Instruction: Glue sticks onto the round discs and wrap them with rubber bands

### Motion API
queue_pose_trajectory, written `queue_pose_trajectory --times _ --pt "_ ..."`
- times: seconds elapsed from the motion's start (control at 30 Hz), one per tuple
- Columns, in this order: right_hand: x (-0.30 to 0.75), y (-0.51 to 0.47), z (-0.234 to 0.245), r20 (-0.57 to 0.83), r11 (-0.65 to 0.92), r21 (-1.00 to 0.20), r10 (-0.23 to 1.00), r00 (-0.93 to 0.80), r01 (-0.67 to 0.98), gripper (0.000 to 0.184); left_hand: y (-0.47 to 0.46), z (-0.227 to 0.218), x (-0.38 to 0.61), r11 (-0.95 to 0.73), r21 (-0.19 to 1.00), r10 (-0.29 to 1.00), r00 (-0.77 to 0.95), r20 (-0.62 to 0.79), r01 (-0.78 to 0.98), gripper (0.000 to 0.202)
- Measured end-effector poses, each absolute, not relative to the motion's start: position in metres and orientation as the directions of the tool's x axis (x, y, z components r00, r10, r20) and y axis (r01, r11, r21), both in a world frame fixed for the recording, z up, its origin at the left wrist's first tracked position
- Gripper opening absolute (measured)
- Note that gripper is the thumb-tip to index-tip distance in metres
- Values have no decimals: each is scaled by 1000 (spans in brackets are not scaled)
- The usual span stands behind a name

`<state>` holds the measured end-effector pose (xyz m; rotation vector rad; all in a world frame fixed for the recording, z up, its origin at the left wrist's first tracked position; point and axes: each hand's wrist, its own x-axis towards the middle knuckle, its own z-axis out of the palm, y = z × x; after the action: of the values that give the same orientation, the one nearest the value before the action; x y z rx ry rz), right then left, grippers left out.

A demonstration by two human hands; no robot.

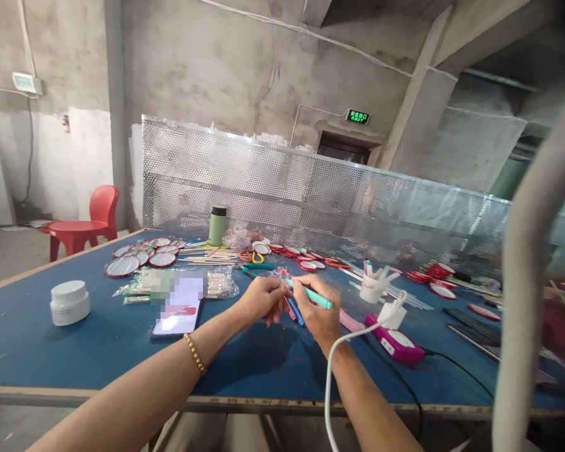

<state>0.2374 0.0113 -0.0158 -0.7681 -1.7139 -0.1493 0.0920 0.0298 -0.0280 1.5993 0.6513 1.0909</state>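
Observation:
My left hand (260, 299) hovers over the blue table (37, 339), fingers pinched on a small colourful piece (280, 274) with thin red and blue sticks (294, 311) hanging below it. My right hand (318, 309) is closed around a teal pen-like tool (313, 295), its tip pointing left at the piece in the left hand. A gold bead bracelet (195, 353) sits on my left wrist. A white cable (343, 351) runs over my right forearm.
A white jar (69, 302), a phone (179, 309), bagged sticks (219, 284), round red-rimmed mirrors (141, 257), a green bottle (217, 226), scissors (252, 256), a white cup (371, 287) and a magenta device (395, 342) lie about. A perforated metal screen (311, 188) backs the table; a red chair (87, 223) stands left.

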Motion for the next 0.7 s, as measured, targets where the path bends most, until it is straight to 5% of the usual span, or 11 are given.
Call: queue_pose_trajectory --times 0.7 --pt "237 11 -16 891 785 -317 439 -117 532 16 25 -26 92 -328 938 829 443 342 -112 33"
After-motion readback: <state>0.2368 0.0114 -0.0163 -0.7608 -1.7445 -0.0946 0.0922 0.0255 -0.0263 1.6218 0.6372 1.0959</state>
